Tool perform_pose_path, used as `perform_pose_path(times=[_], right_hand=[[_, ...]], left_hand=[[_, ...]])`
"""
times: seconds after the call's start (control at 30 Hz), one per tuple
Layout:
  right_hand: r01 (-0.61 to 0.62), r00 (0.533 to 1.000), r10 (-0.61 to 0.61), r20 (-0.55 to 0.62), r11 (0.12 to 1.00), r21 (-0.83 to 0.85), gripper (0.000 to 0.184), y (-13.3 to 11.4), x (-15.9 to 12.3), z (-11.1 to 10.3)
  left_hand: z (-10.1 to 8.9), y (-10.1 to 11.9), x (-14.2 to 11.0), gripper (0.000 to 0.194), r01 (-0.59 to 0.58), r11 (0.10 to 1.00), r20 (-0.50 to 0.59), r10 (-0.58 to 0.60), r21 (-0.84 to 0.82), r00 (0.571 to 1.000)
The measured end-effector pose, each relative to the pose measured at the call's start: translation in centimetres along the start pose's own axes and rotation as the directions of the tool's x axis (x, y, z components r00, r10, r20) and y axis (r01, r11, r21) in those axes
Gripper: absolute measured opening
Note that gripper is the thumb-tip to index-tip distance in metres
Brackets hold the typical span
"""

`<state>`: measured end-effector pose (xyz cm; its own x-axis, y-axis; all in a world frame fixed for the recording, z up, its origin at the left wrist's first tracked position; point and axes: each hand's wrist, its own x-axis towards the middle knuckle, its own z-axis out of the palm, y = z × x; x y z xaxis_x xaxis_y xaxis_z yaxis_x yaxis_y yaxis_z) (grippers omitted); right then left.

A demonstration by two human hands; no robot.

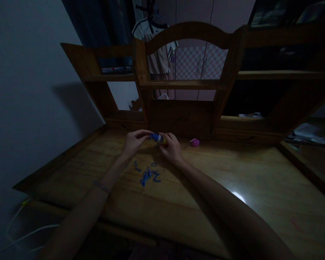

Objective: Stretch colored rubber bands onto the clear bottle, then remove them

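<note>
My right hand is wrapped round the yellow end of a small blue, white and yellow object, held just above the desk; its exact kind is too dark and small to make out. The thumb and fingers of my left hand are pinched at its blue end. Part of the object is hidden by my right fingers. On the desk below both hands lies a loose pile of small blue strips, some curled into loops, with one blue strip apart to the left.
A small pink round object lies on the wooden desk right of my right hand. Behind stands a wooden shelf unit along the desk's back edge. A wall borders the left side, and a white cable hangs at lower left.
</note>
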<state>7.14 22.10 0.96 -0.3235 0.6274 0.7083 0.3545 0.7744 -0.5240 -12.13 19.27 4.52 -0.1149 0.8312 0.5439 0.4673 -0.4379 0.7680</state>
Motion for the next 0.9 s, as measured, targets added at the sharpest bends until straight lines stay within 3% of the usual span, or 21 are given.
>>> perform_pose_path(times=[0.2, 0.4, 0.9], right_hand=[[-0.012, 1.000, 0.012, 0.001, 1.000, 0.007, 0.049, -0.1, 0.0, -0.1], [-0.022, 1.000, 0.022, 0.019, 1.000, -0.001, 0.050, -0.2, 0.0, -0.1], [-0.046, 0.999, 0.047, -0.025, 0.998, 0.041, 0.046, 0.0, 0.1, -0.1]], left_hand=[[0.0, 0.6, 0.1, 0.025, -0.100, 0.991, -0.020, 0.102, 0.083, 0.995], [0.2, 0.4, -0.1, 0.031, -0.037, 0.998, -0.003, 0.037, 0.047, 0.999], [0.6, 2.0, -0.8, 0.032, -0.033, 0.998, 0.004, 0.034, -0.057, 0.999]])
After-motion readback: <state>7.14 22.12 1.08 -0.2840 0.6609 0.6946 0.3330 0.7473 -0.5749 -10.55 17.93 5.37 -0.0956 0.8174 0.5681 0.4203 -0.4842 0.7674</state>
